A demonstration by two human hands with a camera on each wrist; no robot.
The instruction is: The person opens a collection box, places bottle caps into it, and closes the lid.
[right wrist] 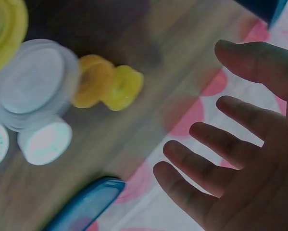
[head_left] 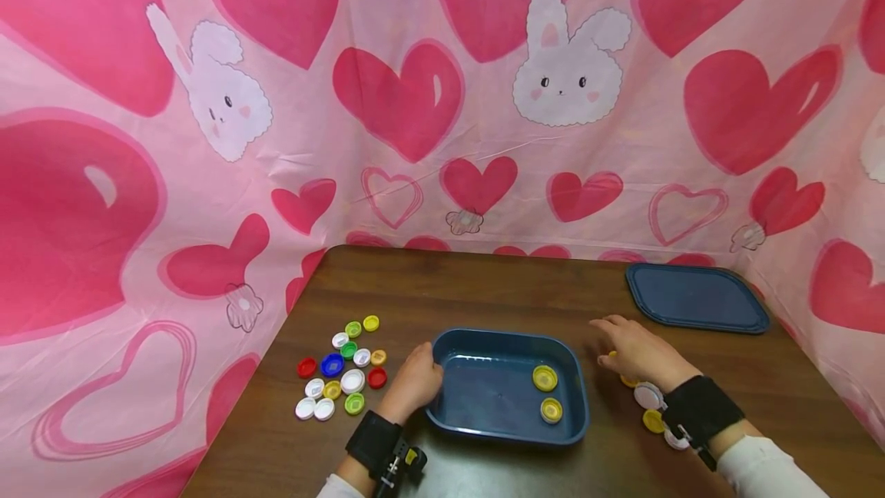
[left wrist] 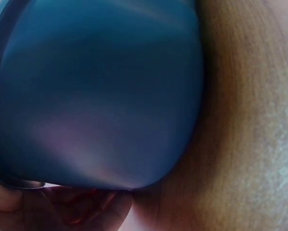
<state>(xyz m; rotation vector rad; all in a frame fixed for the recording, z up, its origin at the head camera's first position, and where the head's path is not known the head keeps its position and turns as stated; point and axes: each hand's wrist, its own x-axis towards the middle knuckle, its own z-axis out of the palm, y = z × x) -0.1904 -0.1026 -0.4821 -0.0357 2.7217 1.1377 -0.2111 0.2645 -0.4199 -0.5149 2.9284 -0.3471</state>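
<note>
Blue tray (head_left: 442,413), rectangular, sits near the front middle of the brown worktop (head_left: 484,283); two yellow caps (head_left: 545,378) lie inside toward its right end. Left hand (head_left: 415,381) rests at the tray's left wall, fingers curled against the rim. Right hand (head_left: 639,352) hovers palm-down just right of the tray, above a few yellow and white caps (head_left: 648,396). A loose cluster of mixed-colour caps (head_left: 342,371) lies left of the tray. A blue lid (head_left: 694,297) lies at the far right corner. Heart-and-rabbit cloth (head_left: 442,98) hangs behind.

Left wrist view: the tray's wall (left wrist: 95,96) fills the frame, blurred; fingertips (left wrist: 100,209) press its lower edge, grip closed on the rim.

Right wrist view: right hand (right wrist: 249,159) spread, fingers straight and apart, holding nothing. Beyond it, two yellow caps (right wrist: 107,86) touching, white caps (right wrist: 35,82) beside them, a blue edge (right wrist: 86,204) below.
</note>
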